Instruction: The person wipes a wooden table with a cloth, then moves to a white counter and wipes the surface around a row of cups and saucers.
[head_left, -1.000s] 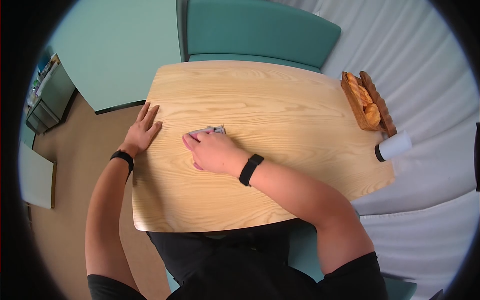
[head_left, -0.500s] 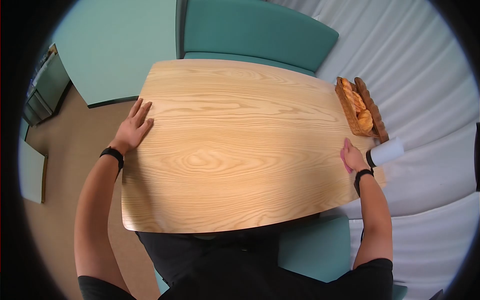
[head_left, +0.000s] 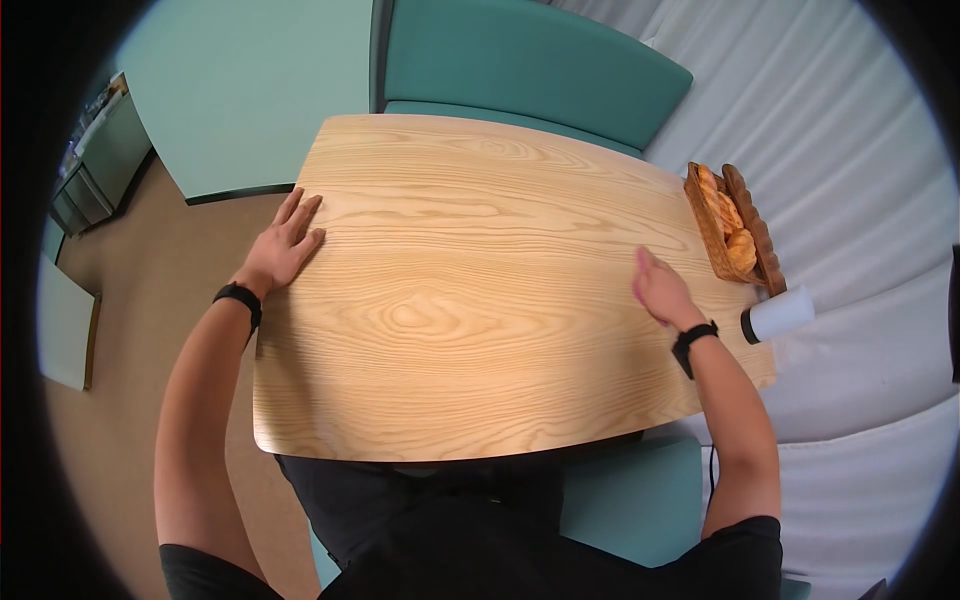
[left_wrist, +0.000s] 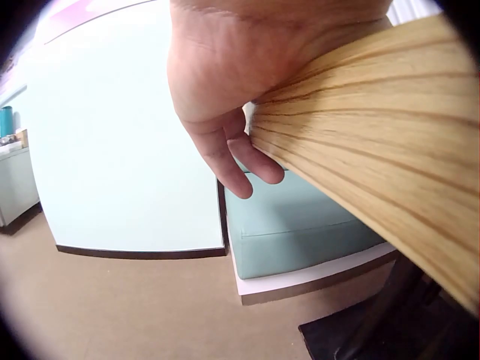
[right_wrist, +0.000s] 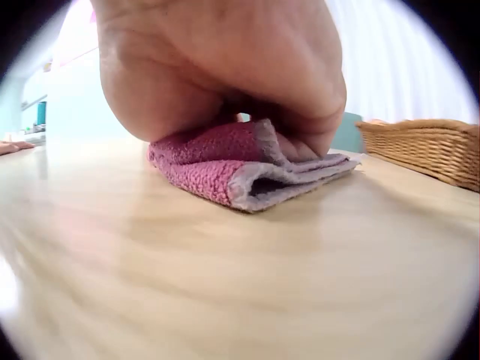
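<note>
Greenish-grey, a low cabinet (head_left: 100, 185) with small items on top stands at the far left of the head view, on brown flooring (head_left: 130, 310). Right of it rises a flat pale green panel (head_left: 250, 90) with a dark strip along its base. The left hand (head_left: 280, 248) rests open at the left edge of the light wooden table (head_left: 450, 240), fingers spread; the left wrist view shows two of its fingers reaching past the edge. A black band (head_left: 240, 298) circles that wrist.

Beyond the far side of the table is a teal upholstered bench (head_left: 530, 60). On the right part of the tabletop, the right hand (head_left: 668, 295) grips a folded pink cloth with grey edges (right_wrist: 202, 166), its fingers curled over it and the cloth touching the wood under the palm. In the head view this hand is slightly blurred. Another black band (head_left: 692, 345) is on the right wrist.

Farther right, near the table's edge, a brown wicker basket (head_left: 706, 235) holds golden-brown bread (head_left: 742, 250), one piece long and another rounded. Just beside the near end of the basket is a white cylinder with a black end (head_left: 783, 314). A pleated white curtain (head_left: 850, 200) hangs at the far right.
</note>
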